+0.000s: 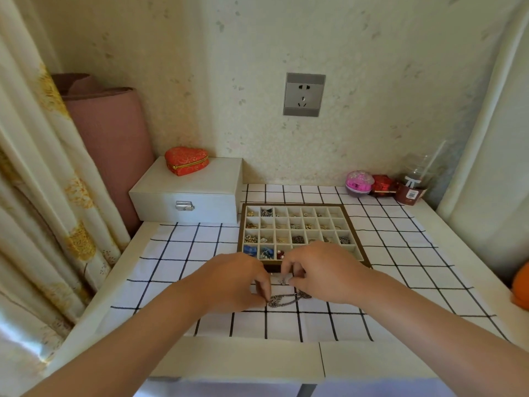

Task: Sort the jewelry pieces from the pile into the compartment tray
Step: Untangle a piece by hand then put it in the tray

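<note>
Compartment tray [240, 227], many cells holding pieces, lies on the checked cloth [183, 247] at mid-table [243, 359], toward the rear edge. The jewelry pile [286, 300], a tangle of chains, sits just before the tray's near rim. Left hand [229, 282], fingers curled, pinches the pile's left end; right hand [323, 273] pinches what appears to be a small silver charm [282, 281] just above the pile

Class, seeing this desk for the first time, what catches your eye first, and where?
The left hand and right hand meet in the middle, pinching a tangle of chains. Just behind lies the compartment tray, many cells filled. A red heart box sits on the white case, back left.
</note>
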